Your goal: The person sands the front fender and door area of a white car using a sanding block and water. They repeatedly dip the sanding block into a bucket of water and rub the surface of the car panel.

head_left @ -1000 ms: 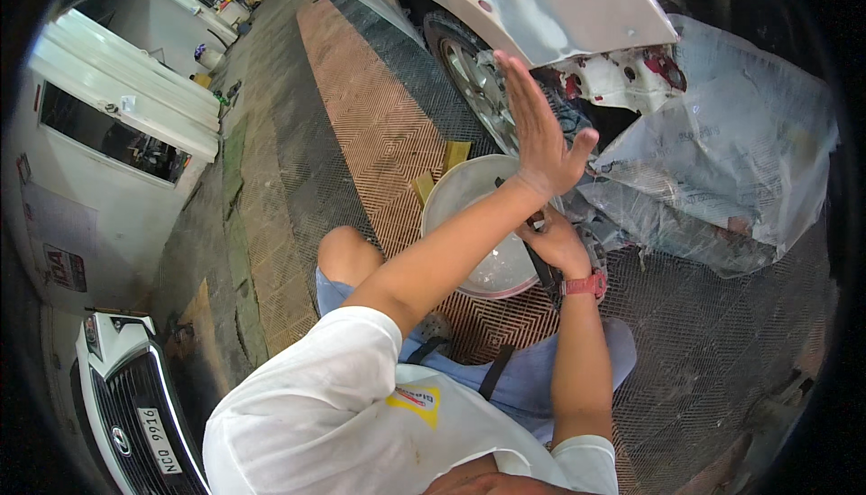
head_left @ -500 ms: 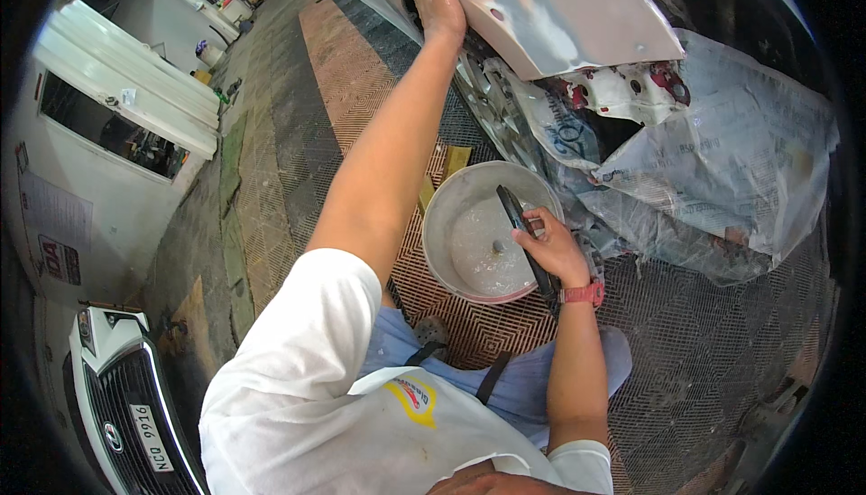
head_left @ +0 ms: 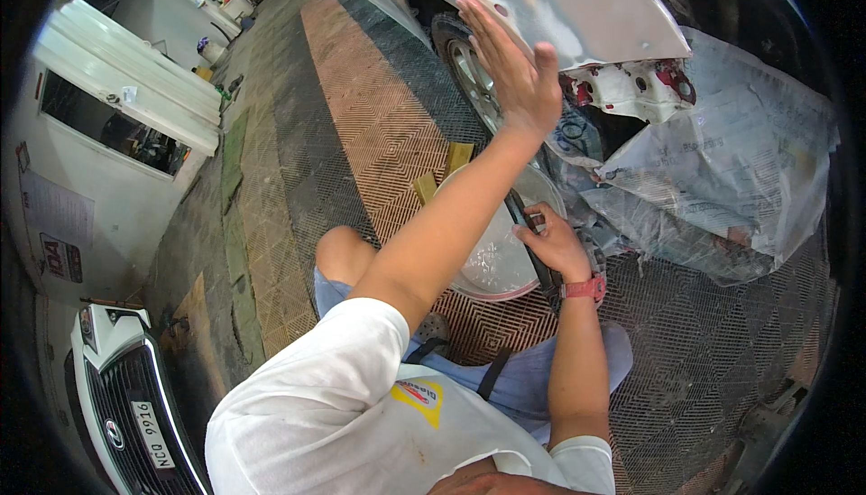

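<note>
My left hand lies open along the lower edge of a silver-grey car fender with patchy sanded areas, fingers stretched out and together, thumb apart. Whether the palm touches the panel I cannot tell. My right hand is closed round a long black bar-shaped tool, which slants over the right side of a round, pale bucket. Cloudy water with some froth shows in the bucket. My left forearm covers the bucket's left part.
Sheets of masking paper hang over the car's front, beside an exposed red-stained bracket. A wheel sits under the fender. Yellowish blocks lie by the bucket on ribbed floor tiles. A white car stands at the lower left.
My left hand has slid along the fender toward me and to the right, uncovering the wheel. My left forearm now crosses the bucket. The right hand and black tool have hardly moved.
</note>
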{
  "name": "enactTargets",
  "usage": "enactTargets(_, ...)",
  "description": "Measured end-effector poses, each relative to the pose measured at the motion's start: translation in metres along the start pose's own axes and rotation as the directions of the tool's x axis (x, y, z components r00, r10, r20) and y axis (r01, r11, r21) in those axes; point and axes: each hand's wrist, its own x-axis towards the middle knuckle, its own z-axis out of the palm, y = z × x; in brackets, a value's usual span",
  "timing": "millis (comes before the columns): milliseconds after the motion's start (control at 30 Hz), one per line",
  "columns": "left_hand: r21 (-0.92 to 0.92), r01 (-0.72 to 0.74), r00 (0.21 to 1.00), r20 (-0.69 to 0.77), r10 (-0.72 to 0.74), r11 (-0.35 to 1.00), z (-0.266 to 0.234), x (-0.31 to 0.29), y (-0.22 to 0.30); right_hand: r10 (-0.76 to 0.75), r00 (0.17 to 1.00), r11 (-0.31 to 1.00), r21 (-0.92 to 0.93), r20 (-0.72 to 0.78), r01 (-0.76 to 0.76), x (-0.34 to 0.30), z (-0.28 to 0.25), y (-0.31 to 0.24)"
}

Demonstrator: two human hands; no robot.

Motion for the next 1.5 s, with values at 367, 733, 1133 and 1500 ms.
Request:
enactTargets(367, 0.006, -0.077, 0.991, 0.112, 0.075, 0.997, 0.001, -0.053, 0.011, 0.008, 1.000, 0.999, -0.054, 0.001, -0.008, -0.002, -0.004, -0.012)
enactTargets(733, 0.079, -0.219, 0.953, 0.232, 0.195, 0.973, -0.021, -0.066, -0.014, 0.099, 0.994, 0.993, -0.063, 0.042, -0.096, -0.006, -0.009, -0.019)
enactTargets(1133, -0.106, 0.286, 0.954, 0.124, -0.273, 0.952, -0.029, 0.063, -0.076, 0.033, 0.999, 0.999, -0.002, -0.009, -0.033, -0.007, -0.002, -0.002)
enactTargets(1500, -0.095, 0.111, 0.985, 0.142, -0.097, 0.989, -0.018, -0.005, -0.021, 0.042, 0.999, 0.999, -0.008, 0.010, -0.042, -0.005, -0.003, -0.009)
